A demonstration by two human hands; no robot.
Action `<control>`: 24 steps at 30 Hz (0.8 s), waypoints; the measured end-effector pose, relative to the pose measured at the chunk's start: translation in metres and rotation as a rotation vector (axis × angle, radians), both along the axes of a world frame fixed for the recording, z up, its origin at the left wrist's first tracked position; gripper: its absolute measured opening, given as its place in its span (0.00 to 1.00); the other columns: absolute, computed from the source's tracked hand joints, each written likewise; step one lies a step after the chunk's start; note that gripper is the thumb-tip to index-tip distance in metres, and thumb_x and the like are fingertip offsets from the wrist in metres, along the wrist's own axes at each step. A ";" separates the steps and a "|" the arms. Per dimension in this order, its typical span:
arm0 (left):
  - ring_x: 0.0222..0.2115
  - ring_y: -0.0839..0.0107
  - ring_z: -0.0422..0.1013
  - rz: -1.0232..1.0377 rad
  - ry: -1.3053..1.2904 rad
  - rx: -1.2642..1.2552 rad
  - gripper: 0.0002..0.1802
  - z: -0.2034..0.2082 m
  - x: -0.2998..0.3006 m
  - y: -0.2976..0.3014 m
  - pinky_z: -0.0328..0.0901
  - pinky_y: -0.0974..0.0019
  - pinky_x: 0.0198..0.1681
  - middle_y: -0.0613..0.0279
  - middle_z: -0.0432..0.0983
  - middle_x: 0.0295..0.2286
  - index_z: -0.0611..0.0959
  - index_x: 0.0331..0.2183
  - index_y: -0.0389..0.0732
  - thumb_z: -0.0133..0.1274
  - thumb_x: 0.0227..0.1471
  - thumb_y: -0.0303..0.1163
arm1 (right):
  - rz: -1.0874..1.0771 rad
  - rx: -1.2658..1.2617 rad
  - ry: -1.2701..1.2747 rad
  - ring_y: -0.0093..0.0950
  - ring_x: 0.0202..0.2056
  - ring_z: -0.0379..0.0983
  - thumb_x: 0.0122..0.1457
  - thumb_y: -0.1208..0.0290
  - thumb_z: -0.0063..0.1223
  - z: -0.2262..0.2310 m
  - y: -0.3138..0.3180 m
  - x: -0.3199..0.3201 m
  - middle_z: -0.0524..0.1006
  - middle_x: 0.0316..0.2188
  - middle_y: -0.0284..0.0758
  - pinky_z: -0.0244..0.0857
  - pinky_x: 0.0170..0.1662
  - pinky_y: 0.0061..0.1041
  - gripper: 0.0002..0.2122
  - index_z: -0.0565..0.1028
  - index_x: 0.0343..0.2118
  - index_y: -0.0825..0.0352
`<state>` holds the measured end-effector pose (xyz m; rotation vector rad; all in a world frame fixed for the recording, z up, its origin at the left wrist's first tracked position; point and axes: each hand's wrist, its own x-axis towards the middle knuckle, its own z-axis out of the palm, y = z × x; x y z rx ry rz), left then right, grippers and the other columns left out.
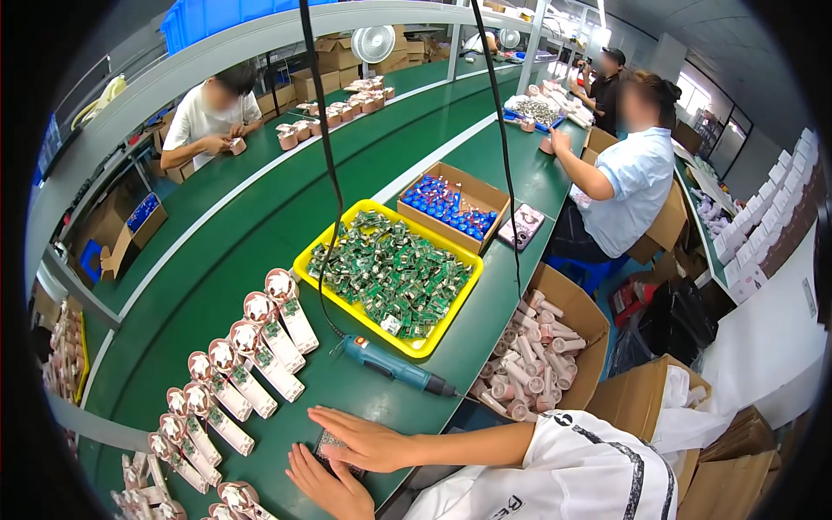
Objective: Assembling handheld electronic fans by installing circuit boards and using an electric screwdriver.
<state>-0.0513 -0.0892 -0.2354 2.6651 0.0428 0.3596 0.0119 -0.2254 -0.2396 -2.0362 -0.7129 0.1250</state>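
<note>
My right hand point(368, 440) lies with its fingers stretched out over a small dark, speckled flat thing point(329, 444) at the bench's near edge. Just below it, my left hand point(329, 485) is spread flat, its fingers reaching beside the same thing. The hands cover much of that thing, and I cannot tell its kind. An electric screwdriver point(394, 366) with a blue-green body lies beyond my right hand. Left of my hands stand rows of pink and white device halves point(243, 347), with round heads and small green circuit boards on their white handles.
A yellow tray point(419, 350) holds green circuit boards, beside a cardboard box point(416, 211) of blue-wrapped parts. Pink housings fill a carton point(582, 312) by the bench. A phone point(522, 225) lies farther along. Cables point(322, 130) hang overhead. Co-workers point(620, 173) sit at the benches.
</note>
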 end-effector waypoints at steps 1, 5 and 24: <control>0.61 0.47 0.51 -0.002 0.000 0.001 0.29 0.000 0.000 0.002 0.37 0.45 0.65 0.43 0.57 0.58 0.63 0.57 0.28 0.34 0.63 0.41 | -0.015 0.043 0.061 0.41 0.68 0.40 0.67 0.53 0.34 0.002 0.001 -0.003 0.47 0.66 0.47 0.38 0.68 0.35 0.32 0.46 0.64 0.73; 0.61 0.47 0.52 -0.030 -0.041 -0.172 0.28 0.002 -0.006 0.009 0.38 0.45 0.65 0.43 0.60 0.57 0.65 0.56 0.28 0.34 0.63 0.40 | -0.108 0.016 -0.067 0.42 0.67 0.42 0.66 0.54 0.37 0.017 0.007 -0.023 0.51 0.65 0.47 0.41 0.67 0.36 0.32 0.50 0.63 0.75; 0.58 0.41 0.56 -0.115 -0.123 -0.104 0.27 0.008 -0.011 0.018 0.46 0.44 0.62 0.39 0.62 0.56 0.68 0.55 0.29 0.36 0.64 0.40 | -0.193 0.070 -0.090 0.42 0.66 0.45 0.66 0.58 0.38 0.023 0.018 -0.031 0.51 0.65 0.48 0.43 0.67 0.35 0.29 0.51 0.63 0.75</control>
